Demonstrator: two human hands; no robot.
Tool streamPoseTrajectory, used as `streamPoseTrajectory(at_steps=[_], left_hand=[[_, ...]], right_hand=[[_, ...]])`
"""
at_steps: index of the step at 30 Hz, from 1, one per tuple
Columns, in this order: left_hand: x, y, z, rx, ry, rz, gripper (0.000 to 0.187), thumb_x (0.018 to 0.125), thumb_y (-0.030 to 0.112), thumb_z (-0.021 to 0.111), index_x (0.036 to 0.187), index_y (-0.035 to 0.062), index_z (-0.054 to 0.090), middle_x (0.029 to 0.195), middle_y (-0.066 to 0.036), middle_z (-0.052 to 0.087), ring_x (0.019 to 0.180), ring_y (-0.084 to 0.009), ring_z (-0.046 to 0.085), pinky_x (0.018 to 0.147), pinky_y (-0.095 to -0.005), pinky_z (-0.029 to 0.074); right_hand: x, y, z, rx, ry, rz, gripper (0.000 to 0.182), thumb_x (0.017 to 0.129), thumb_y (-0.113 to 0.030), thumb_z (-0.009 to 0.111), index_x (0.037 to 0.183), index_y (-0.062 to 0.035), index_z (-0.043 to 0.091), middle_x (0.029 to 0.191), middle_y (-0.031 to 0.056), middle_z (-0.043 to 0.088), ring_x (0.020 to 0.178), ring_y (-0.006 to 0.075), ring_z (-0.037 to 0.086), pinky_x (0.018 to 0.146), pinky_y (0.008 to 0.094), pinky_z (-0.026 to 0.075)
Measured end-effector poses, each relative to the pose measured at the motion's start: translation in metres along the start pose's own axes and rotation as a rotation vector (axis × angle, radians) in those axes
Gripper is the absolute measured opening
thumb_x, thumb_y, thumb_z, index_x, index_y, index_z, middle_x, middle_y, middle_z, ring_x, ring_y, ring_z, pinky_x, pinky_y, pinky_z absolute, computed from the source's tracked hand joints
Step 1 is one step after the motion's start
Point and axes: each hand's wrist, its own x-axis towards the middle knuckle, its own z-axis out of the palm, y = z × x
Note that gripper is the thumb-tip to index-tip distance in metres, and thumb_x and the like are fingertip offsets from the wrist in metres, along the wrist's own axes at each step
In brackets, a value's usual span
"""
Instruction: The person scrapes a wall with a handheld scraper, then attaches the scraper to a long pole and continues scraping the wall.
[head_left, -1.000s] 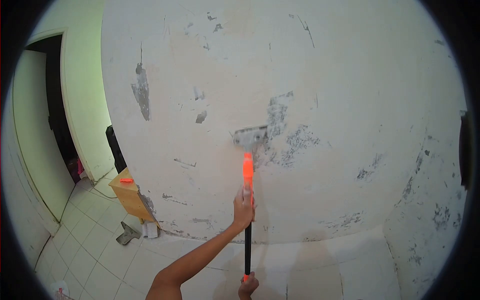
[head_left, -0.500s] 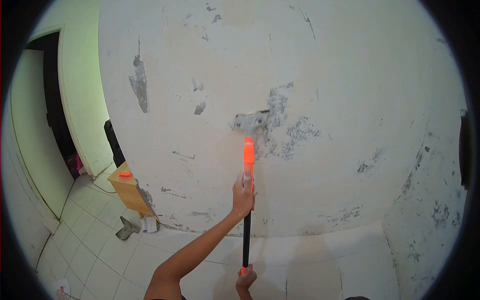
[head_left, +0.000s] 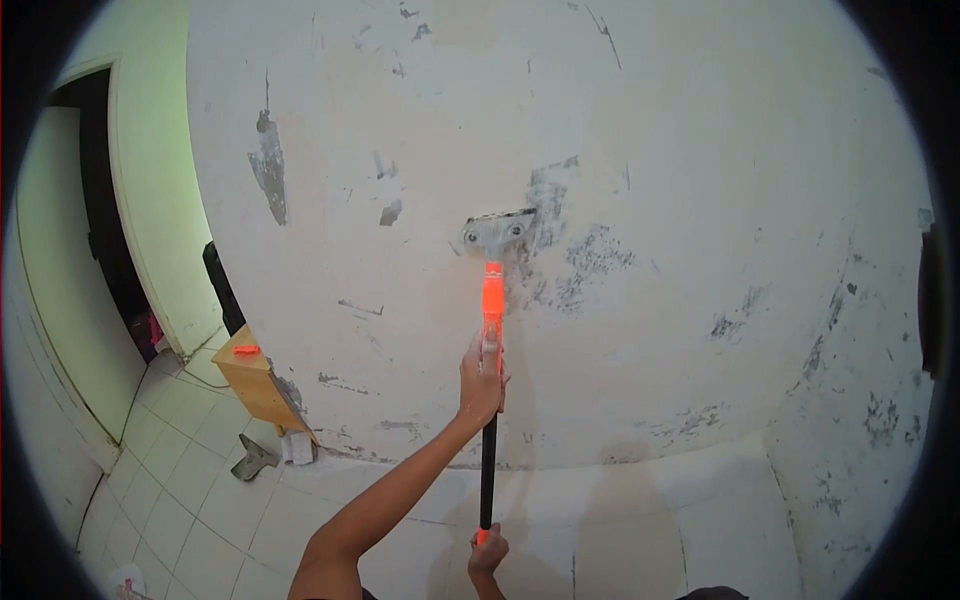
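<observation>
A long-handled scraper [head_left: 493,290] with an orange and black shaft and a grey metal head stands nearly upright before me. Its blade [head_left: 500,215] is at the wall [head_left: 680,150], beside a patch of grey, scraped-looking marks [head_left: 550,205]. My left hand [head_left: 482,378] is wrapped round the orange grip, thumb lying along the shaft. Lower down, my right hand [head_left: 487,552] closes round the orange end of the black shaft. Pale dust whitens the left fingers.
A small wooden cabinet [head_left: 255,385] with an orange object [head_left: 246,350] on top stands against the wall at left. Near its foot, a loose scraper head [head_left: 254,457] lies on the tiled floor [head_left: 205,500]. Further left is an open door [head_left: 75,280].
The view has shifted slightly, so wall and tool sit a little higher and further left. The scraper head looks sharper and its blade edge shows more plainly. Both hands keep their hold.
</observation>
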Motion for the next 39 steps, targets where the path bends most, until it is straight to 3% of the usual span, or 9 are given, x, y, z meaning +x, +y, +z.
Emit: streamPoseTrajectory(at_steps=[5,7,14,20,22,25,28,35,39], left_hand=[[-0.008,-0.014,0.003,-0.003,0.031,-0.024,0.053,0.103,0.057,0.039,0.087,0.0065,0.045,0.059,0.003,0.036,0.042,-0.0066,0.036,0.037,-0.0246,0.034],[-0.013,-0.027,0.007,-0.005,0.037,0.011,0.053,0.103,0.056,0.039,0.087,0.0066,0.045,0.059,0.003,0.035,0.041,-0.0066,0.035,0.035,-0.0249,0.032],[0.0,0.012,-0.002,0.015,-0.024,-0.028,0.05,0.104,0.054,0.041,0.087,0.0068,0.045,0.059,0.003,0.034,0.043,-0.0064,0.037,0.038,-0.0251,0.034],[-0.014,-0.027,0.003,-0.009,0.022,0.013,0.052,0.104,0.056,0.039,0.086,0.0076,0.045,0.06,0.003,0.036,0.043,-0.0066,0.038,0.038,-0.0249,0.034],[-0.006,-0.016,0.003,0.021,0.013,0.021,0.052,0.104,0.056,0.038,0.086,0.0072,0.045,0.06,0.003,0.037,0.041,-0.0071,0.037,0.037,-0.0252,0.033],[0.01,0.036,0.003,-0.006,-0.011,0.016,0.054,0.102,0.058,0.041,0.085,0.007,0.044,0.058,0.003,0.036,0.034,-0.0082,0.033,0.033,-0.0261,0.031],[0.017,0.035,0.002,-0.007,0.003,0.009,0.054,0.101,0.059,0.041,0.086,0.0075,0.045,0.057,0.004,0.034,0.038,-0.007,0.034,0.036,-0.0257,0.033],[-0.017,-0.026,0.003,0.005,0.019,-0.007,0.054,0.102,0.058,0.042,0.087,0.007,0.048,0.059,0.004,0.034,0.043,-0.0057,0.035,0.042,-0.0243,0.036],[0.006,0.013,0.004,0.065,-0.005,0.006,0.054,0.102,0.059,0.041,0.088,0.0067,0.048,0.058,0.004,0.035,0.041,-0.0057,0.035,0.04,-0.0257,0.036]], right_hand=[[0.002,0.003,-0.009,-0.014,-0.007,-0.04,0.065,0.103,-0.04,0.038,0.057,0.0005,0.056,0.05,0.0071,0.054,0.046,0.0172,0.053,0.047,0.0337,0.04],[0.0,0.007,-0.016,-0.037,0.008,-0.026,0.064,0.103,-0.048,0.04,0.06,-0.0024,0.053,0.051,0.0052,0.051,0.042,0.0142,0.048,0.042,0.0282,0.035],[-0.011,-0.011,0.007,-0.002,-0.042,0.023,0.057,0.101,-0.038,0.04,0.059,-0.0015,0.051,0.051,0.0092,0.057,0.046,0.0185,0.055,0.046,0.0344,0.041],[-0.008,0.006,-0.004,0.05,0.007,0.065,0.06,0.101,-0.04,0.041,0.059,0.0005,0.055,0.051,0.0078,0.055,0.046,0.0176,0.054,0.047,0.033,0.041],[-0.002,0.016,-0.001,0.127,-0.004,0.035,0.062,0.104,-0.047,0.039,0.063,-0.0027,0.055,0.051,0.0044,0.052,0.043,0.0132,0.049,0.041,0.0277,0.035],[-0.003,-0.031,0.017,0.086,-0.046,0.026,0.062,0.104,-0.046,0.04,0.062,-0.0027,0.054,0.051,0.0044,0.051,0.043,0.0136,0.049,0.042,0.0283,0.036],[-0.007,-0.042,0.021,0.129,-0.058,0.03,0.063,0.104,-0.047,0.041,0.062,-0.0022,0.055,0.052,0.0052,0.052,0.043,0.0143,0.049,0.042,0.0285,0.037],[-0.009,0.011,-0.005,0.128,0.0,0.038,0.062,0.103,-0.047,0.041,0.062,-0.0022,0.054,0.052,0.0048,0.052,0.043,0.014,0.048,0.043,0.0276,0.036],[-0.003,-0.028,0.015,0.146,-0.028,0.082,0.061,0.102,-0.047,0.042,0.062,-0.0025,0.054,0.052,0.0046,0.052,0.043,0.0143,0.049,0.043,0.0276,0.036]])
